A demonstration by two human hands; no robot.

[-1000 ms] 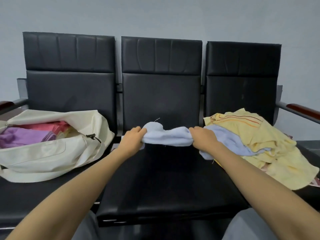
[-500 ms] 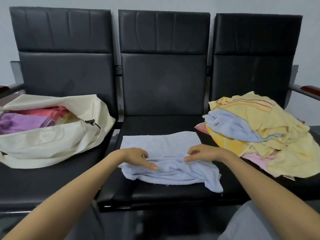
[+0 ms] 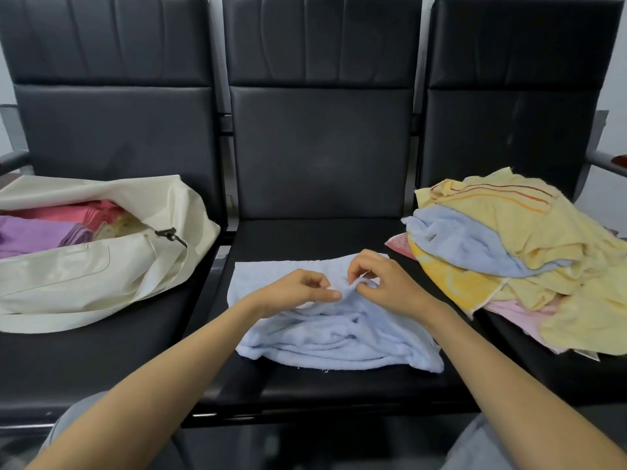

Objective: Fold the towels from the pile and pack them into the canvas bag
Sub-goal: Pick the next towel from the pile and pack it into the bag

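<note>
A light blue towel [image 3: 332,337] lies rumpled on the middle black seat, its far part flat and its near part bunched in folds. My left hand [image 3: 298,291] and my right hand [image 3: 383,283] meet over its middle, each pinching a raised ridge of the cloth between thumb and fingers. The towel pile [image 3: 529,252] of yellow, blue and pink cloth sits on the right seat. On the left seat lies the cream canvas bag [image 3: 101,273], its mouth unzipped, with purple and pink folded towels inside.
Three black padded seats [image 3: 322,154] are joined in a row with armrests at both ends. The middle seat's front edge [image 3: 322,398] lies just beyond my knees. Bare seat shows between the bag and the blue towel.
The towel, held bunched in the air a second ago, now lies on the middle seat. Both hands have moved inward and pinch its centre.
</note>
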